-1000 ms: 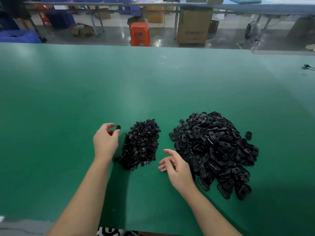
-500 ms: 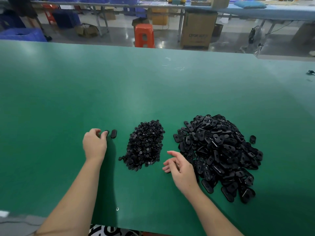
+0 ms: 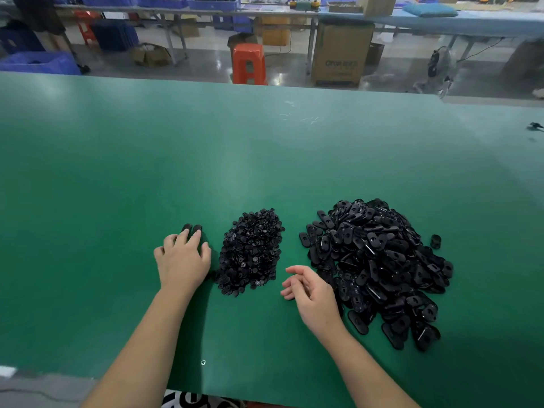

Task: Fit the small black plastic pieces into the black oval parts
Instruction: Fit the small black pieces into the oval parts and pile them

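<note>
A heap of small black plastic pieces (image 3: 250,251) lies on the green table (image 3: 265,160). To its right is a larger heap of black oval parts (image 3: 379,266). Two single oval parts (image 3: 192,228) lie side by side left of the small heap. My left hand (image 3: 184,260) rests palm down just behind them, its straight fingertips touching them. My right hand (image 3: 312,293) hovers between the two heaps at the oval heap's near left edge, fingers loosely curled and holding nothing.
One stray oval part (image 3: 435,241) lies right of the big heap. A small screw (image 3: 203,362) sits near the table's front edge. Beyond the far edge stand an orange stool (image 3: 248,63) and a cardboard box (image 3: 341,54).
My left hand moved left from the small heap with an oval part, set it beside another one and let go. Its fingers now lie flat. My right hand barely moved.
</note>
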Demonstrator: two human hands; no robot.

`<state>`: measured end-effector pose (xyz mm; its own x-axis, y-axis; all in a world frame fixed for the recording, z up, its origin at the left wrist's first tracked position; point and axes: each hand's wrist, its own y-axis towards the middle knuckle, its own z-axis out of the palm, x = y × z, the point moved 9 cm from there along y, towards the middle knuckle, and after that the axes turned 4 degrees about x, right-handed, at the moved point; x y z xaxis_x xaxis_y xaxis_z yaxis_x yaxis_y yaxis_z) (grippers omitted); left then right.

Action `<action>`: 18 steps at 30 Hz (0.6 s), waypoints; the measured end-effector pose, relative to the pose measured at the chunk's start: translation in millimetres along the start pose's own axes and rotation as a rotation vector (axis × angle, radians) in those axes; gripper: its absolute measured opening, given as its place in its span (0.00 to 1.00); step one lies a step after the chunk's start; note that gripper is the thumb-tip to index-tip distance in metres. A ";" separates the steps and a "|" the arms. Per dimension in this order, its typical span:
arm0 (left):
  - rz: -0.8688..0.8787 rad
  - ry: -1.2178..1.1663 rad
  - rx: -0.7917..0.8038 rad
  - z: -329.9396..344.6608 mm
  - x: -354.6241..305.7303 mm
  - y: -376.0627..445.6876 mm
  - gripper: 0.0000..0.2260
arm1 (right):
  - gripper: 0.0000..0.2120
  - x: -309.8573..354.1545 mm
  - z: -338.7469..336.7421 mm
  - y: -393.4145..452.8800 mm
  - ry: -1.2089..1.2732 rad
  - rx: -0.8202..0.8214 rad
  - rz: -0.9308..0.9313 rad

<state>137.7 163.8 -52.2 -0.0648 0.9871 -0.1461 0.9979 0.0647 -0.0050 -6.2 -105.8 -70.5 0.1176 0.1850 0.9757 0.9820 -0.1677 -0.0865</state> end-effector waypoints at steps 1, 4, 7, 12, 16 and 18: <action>-0.004 0.017 0.010 1.4 -1.5 1.8 0.21 | 0.11 0.1 0.1 0.0 0.000 -0.001 0.000; -0.018 0.052 0.045 4.0 -5.9 11.8 0.22 | 0.10 0.0 0.0 0.0 0.003 -0.003 -0.002; -0.041 0.062 0.086 4.4 -7.6 26.6 0.21 | 0.10 0.3 -0.3 -0.1 0.008 -0.007 -0.005; -0.052 0.124 0.144 2.8 -6.5 53.8 0.23 | 0.10 0.1 0.1 0.5 -0.015 0.000 -0.004; -0.056 0.172 0.174 -3.1 -1.7 74.2 0.23 | 0.09 -0.3 -0.6 1.7 -0.022 0.000 0.000; -0.067 0.175 0.158 -7.8 -2.3 81.2 0.23 | 0.09 -0.9 -0.6 1.9 -0.026 0.001 0.004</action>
<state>218.9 168.0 -44.6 -0.1168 0.9926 0.0332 0.9788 0.1207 -0.1655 -4.6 -106.9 -71.5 0.1253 0.2097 0.9697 0.9817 -0.1672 -0.0907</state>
